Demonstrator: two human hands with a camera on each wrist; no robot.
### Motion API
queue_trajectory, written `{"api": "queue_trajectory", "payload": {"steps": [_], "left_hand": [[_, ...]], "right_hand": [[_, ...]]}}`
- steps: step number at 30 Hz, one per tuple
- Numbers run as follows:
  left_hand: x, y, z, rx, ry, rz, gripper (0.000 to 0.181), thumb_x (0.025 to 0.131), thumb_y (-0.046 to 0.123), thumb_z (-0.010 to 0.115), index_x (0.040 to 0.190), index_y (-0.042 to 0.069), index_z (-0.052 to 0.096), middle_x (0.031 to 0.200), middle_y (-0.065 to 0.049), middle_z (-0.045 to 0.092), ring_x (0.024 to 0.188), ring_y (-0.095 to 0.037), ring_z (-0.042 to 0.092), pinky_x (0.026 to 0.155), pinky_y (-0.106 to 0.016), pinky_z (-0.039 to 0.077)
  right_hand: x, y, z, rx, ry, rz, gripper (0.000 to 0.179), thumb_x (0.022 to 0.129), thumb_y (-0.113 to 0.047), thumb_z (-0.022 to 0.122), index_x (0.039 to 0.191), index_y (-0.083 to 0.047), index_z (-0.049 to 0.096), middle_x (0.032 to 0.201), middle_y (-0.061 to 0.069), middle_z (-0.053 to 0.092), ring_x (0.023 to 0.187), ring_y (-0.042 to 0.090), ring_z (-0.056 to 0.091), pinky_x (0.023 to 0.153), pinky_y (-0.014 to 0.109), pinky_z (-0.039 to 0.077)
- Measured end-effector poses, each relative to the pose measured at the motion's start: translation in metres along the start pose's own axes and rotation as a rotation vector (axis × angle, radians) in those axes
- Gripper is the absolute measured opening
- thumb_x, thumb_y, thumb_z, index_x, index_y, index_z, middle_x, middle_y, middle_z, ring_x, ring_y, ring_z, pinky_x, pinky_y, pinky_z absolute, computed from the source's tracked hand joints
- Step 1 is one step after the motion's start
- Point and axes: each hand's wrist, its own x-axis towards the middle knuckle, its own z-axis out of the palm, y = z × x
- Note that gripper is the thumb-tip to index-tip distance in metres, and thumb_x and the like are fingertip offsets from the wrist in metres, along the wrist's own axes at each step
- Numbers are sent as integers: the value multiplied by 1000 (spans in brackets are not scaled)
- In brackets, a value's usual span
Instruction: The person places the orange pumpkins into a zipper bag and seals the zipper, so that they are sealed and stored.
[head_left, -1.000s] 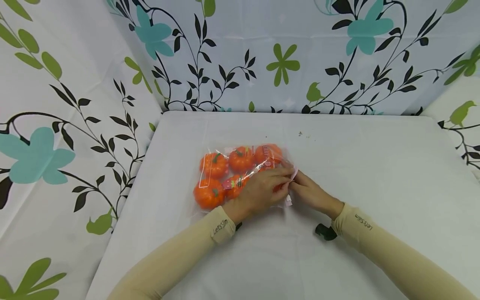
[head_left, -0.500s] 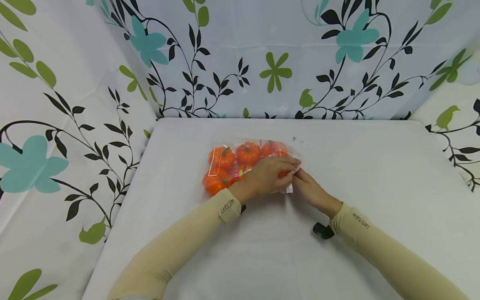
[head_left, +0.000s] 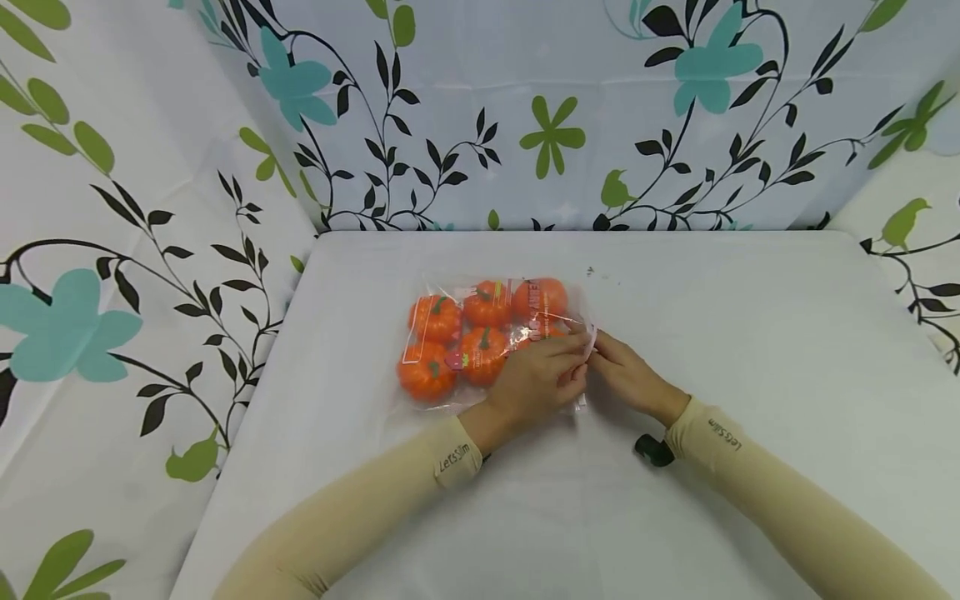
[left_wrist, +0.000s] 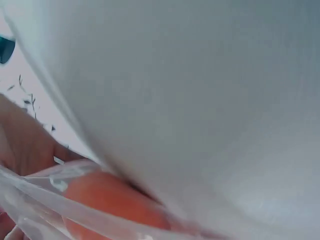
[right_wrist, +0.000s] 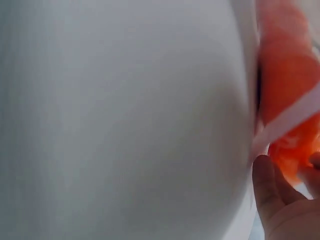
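A clear printed plastic bag (head_left: 455, 360) with several small orange pumpkins (head_left: 426, 375) in it lies on the white table. Along its right end runs a pale pink strip (head_left: 591, 340). My left hand (head_left: 534, 377) reaches over the near right corner, fingers bent and pinching that end. From the right, my right hand (head_left: 633, 379) holds the same end, its fingertips partly hidden behind the strip and the left hand. In the right wrist view its thumb (right_wrist: 265, 177) meets the strip's lower end. Film and a blurred orange pumpkin (left_wrist: 110, 200) fill the bottom of the left wrist view.
The white cloth-covered table (head_left: 750, 333) extends around the bag. A printed curtain (head_left: 465, 100) with leaves and flowers hangs behind and at the sides. A dark wrist camera (head_left: 654, 451) sits under the right cuff. Small dark specks (head_left: 590, 271) mark the cloth behind the bag.
The bag shifted right and tipped up half a second ago, and now lies flatter and slightly left, showing more of its near row of pumpkins. Both hands stay at its right end.
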Motion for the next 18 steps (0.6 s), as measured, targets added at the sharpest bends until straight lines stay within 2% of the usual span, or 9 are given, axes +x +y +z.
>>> {"api": "queue_trajectory", "payload": {"steps": [3, 7, 12, 15, 18], "left_hand": [[-6, 6, 3, 83, -14, 33, 24, 85, 17, 78, 106, 5, 79, 119, -7, 73, 109, -16, 69, 92, -20, 52], [-12, 11, 2, 123, -53, 55, 30, 86, 23, 79, 109, 6, 77, 120, -7, 72, 111, -17, 69, 91, -22, 54], [-16, 14, -4, 123, -85, 61, 40, 87, 24, 77, 121, 3, 72, 123, -8, 71, 114, -18, 67, 95, -23, 52], [-15, 14, -11, 120, -75, 52, 40, 88, 23, 76, 122, 3, 72, 122, -9, 71, 114, -18, 67, 99, -24, 50], [-11, 13, -22, 113, -38, 33, 42, 88, 23, 76, 125, 3, 70, 124, -9, 70, 115, -19, 67, 101, -25, 48]], "right_hand": [[0, 4, -3, -4, -2, -27, 48, 108, -15, 42, 156, -5, 38, 159, 14, 38, 146, 33, 32, 119, 56, 24], [-3, 9, -8, -40, -26, -74, 48, 108, -14, 45, 155, -7, 40, 160, 9, 37, 147, 32, 32, 119, 57, 24], [-10, 9, -13, -191, -16, -90, 49, 108, -21, 48, 155, -10, 42, 160, 5, 38, 147, 27, 33, 118, 53, 28], [-16, 6, -18, -332, 47, -116, 49, 106, -21, 50, 154, -10, 45, 159, 5, 40, 145, 28, 37, 116, 53, 32], [-22, 1, -24, -484, 170, -179, 49, 102, -15, 54, 150, -7, 49, 157, 4, 44, 142, 29, 43, 114, 52, 35]]}}
